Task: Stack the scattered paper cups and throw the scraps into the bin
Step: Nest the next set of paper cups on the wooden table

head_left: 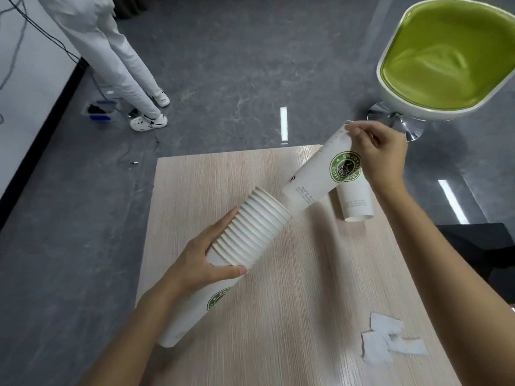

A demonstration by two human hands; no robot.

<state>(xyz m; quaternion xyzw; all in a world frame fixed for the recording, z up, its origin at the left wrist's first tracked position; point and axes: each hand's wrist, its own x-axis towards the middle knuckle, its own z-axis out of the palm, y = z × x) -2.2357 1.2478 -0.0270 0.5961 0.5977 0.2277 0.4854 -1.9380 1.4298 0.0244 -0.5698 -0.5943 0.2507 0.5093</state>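
1. Left hand (pixel 195 263) fingers wrap the tilted cup stack (pixel 250 232) above the desk (pixel 278 316).
2. Right hand (pixel 381 157) fingers pinch a single cup (pixel 320 176) (base toward the stack's mouth).
3. Scraps (pixel 390 341) lie near right.

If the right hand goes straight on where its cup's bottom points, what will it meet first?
Probably the open mouth of the cup stack in the left hand; the right hand aims its cup there, though depth is unclear.
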